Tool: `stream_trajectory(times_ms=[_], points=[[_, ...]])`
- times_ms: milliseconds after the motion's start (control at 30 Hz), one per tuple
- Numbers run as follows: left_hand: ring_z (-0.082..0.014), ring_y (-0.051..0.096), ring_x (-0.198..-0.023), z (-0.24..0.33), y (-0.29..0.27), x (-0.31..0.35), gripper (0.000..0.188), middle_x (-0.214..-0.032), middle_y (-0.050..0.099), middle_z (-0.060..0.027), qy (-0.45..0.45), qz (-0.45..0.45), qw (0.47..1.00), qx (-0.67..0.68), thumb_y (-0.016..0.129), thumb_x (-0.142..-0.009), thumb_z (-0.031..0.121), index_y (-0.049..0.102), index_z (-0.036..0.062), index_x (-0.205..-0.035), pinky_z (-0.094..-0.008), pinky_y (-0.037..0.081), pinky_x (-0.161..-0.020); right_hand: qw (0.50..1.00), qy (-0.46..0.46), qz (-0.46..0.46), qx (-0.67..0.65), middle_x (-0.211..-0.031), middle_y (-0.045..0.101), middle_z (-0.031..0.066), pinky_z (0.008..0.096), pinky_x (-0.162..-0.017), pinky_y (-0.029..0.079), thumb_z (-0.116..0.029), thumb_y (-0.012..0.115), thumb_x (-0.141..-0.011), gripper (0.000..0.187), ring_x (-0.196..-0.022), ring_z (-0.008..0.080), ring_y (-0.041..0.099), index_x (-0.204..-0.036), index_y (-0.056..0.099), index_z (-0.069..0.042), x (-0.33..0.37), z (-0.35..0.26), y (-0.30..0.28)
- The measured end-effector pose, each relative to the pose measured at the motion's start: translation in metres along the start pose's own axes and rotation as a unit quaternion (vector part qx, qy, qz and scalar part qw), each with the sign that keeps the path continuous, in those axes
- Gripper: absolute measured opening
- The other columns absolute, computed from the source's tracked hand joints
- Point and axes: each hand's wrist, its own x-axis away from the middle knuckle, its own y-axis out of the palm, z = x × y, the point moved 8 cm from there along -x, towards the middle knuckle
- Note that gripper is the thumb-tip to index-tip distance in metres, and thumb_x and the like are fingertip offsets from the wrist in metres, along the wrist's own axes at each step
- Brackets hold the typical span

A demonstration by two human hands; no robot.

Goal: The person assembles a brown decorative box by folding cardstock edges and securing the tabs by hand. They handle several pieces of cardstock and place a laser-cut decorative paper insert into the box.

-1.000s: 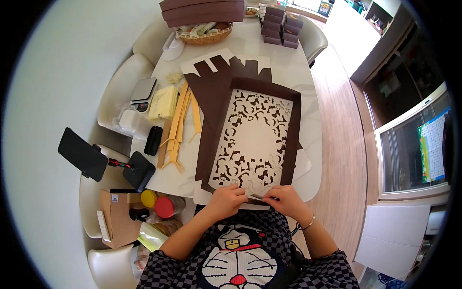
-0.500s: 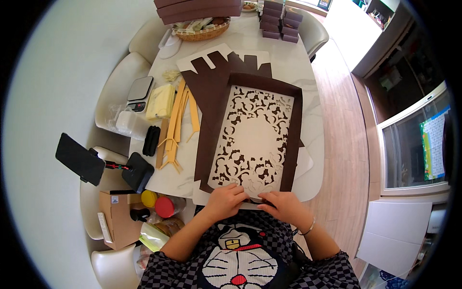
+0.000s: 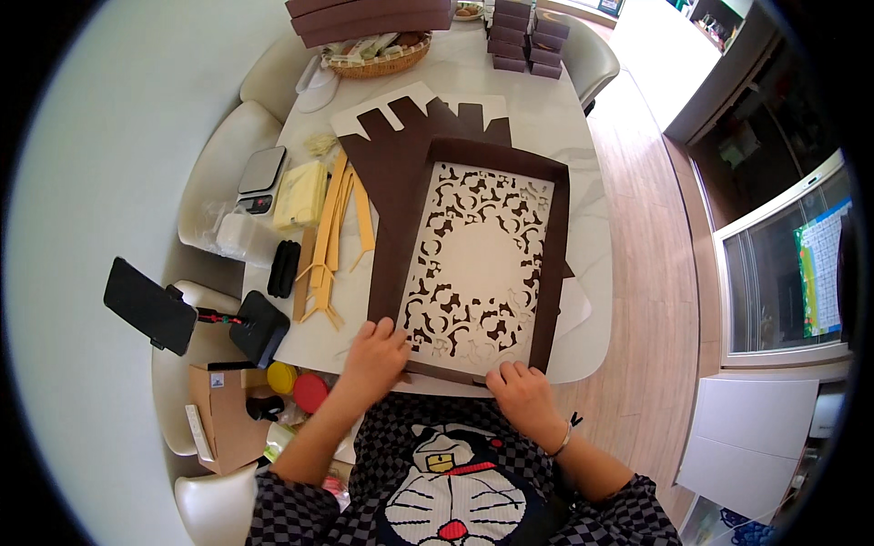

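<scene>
Item one: a brown cardboard tray [image 3: 553,264], walls raised, lying at the near edge of the table [image 3: 587,218], slightly right of its middle. On its floor we list a white cut-out panel [image 3: 482,259] of scrollwork around a plain oval.

Hands, two. The left hand [image 3: 376,355] is set palm down at the tray's near-left corner, its fingers bent over the rim. The right hand [image 3: 525,396] sits at the near wall, close to the near-right corner, fingers curled over the wall. We cannot tell whether either hand grips the card or merely rests on it.

Under the tray: a flat brown blank [image 3: 382,173] with notched flaps pointing to the far edge. Toward the table's left edge: yellow strips [image 3: 337,218], a yellow packet [image 3: 300,196] and a kitchen scale [image 3: 262,170]. At the far-left corner: a wicker basket [image 3: 387,64]; at the far right, stacked small boxes [image 3: 508,41].

Labelling: one small white label on a carton [image 3: 228,409] beside the table, too small to read.

Change noted: half a second ago both hands met at mid near wall; now the left is at the corner, well apart from the right.
</scene>
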Motion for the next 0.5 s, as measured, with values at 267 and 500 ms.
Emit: stream_trajectory(times_ms=[267,500], points=[[-0.0187,0.055,-0.097,0.006,0.000,0.001,0.007,-0.077,0.060,-0.0011,0.172,-0.027,0.976,-0.127,0.062,-0.074,0.013,0.067,0.0104,-0.072,-0.0412,0.031,-0.111,0.998,-0.019,-0.066,0.009,-0.077,0.051,-0.0001,0.0297,-0.054,0.044,-0.014,0.061,-0.074,0.011,-0.073,0.0154,0.057,-0.083,0.055,-0.012,-0.007,-0.003,-0.003],[-0.0193,0.059,-0.090,0.005,0.013,0.001,0.008,-0.073,0.060,-0.0020,0.182,-0.024,0.980,-0.081,0.060,-0.076,0.009,0.066,0.0088,-0.072,-0.0453,0.024,-0.117,0.996,-0.038,-0.076,0.018,-0.078,0.052,0.0002,0.0290,-0.056,0.046,-0.014,0.062,-0.074,0.013,-0.075,0.0153,0.058,-0.086,0.055,-0.012,-0.008,0.000,-0.002]])
